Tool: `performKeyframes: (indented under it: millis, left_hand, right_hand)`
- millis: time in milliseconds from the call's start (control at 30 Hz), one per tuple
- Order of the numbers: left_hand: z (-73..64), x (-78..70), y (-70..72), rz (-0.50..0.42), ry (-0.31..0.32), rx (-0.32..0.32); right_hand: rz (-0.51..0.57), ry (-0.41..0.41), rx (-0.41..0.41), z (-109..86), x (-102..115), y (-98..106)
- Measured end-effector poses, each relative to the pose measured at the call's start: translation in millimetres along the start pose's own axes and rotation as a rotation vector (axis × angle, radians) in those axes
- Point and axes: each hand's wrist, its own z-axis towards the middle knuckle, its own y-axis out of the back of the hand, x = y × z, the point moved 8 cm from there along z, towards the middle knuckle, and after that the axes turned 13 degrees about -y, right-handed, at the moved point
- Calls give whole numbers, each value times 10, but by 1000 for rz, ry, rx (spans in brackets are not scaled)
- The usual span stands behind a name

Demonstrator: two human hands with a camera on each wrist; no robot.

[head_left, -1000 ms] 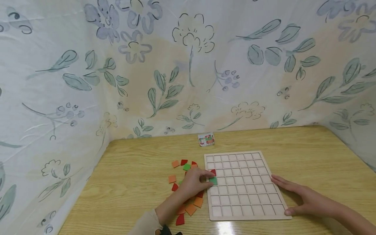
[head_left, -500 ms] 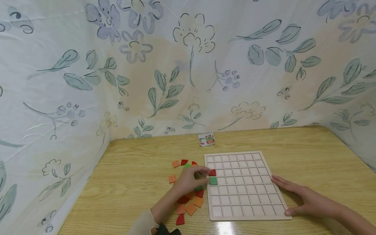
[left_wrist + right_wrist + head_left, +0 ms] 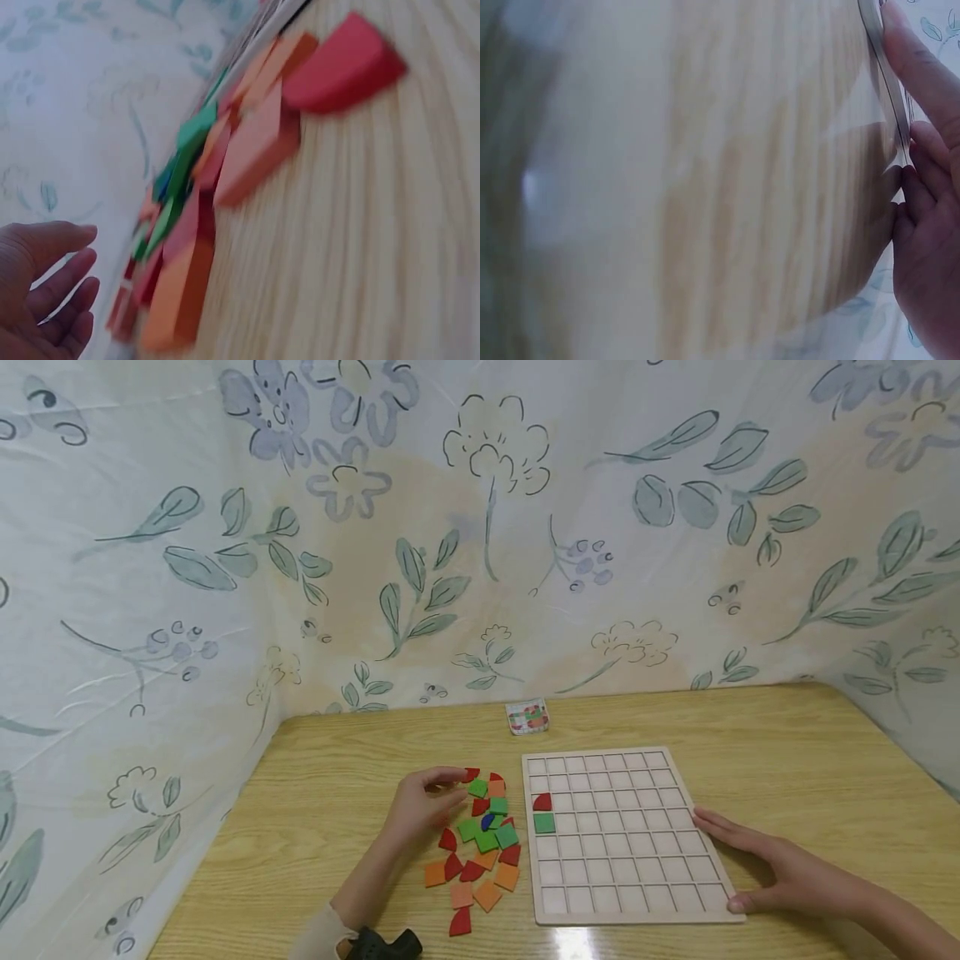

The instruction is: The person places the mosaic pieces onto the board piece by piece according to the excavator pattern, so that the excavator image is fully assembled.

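My left hand [image 3: 422,803] is over the left edge of a loose pile of tiles, fingertips near a red quarter-circle tile [image 3: 472,774] and a green tile [image 3: 477,788]. In the left wrist view, I see a gap between thumb and fingers with no tile in it. A red quarter-circle tile [image 3: 542,802] and a green square tile [image 3: 543,823] occupy two cells along the left side of the wooden grid board [image 3: 622,852]. Spread along the board's right edge, my right hand [image 3: 787,870] touches it with fingertips and thumb.
Several orange, red and green tiles, such as an orange square [image 3: 487,895], lie left of the board, with a blue piece [image 3: 488,822] among them. A small pattern card [image 3: 527,717] lies behind the board on the wooden table [image 3: 345,760]. Floral fabric [image 3: 525,543] surrounds the table.
My left hand has withdrawn from the board's left cells to the far side of the tile pile, uncovering the red and green tiles. The right hand has stayed at the board's edge.
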Motion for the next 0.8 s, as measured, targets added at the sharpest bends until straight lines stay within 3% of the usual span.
performKeyframes:
  millis: [133,367,633,800]
  left_hand:
    - [-34,122,141,-42,49,-58]
    - [-27,202,273,41,62,-121]
    - [35,252,253,28,52,-107]
    - [46,181,226,32,31,-86]
  right_hand:
    - [-11,2,-8,0,2,10]
    - [-19,6,-23,4,18,17]
    - [-24,18,-61,16,35,39]
    - [-34,18,-75,17,22,44]
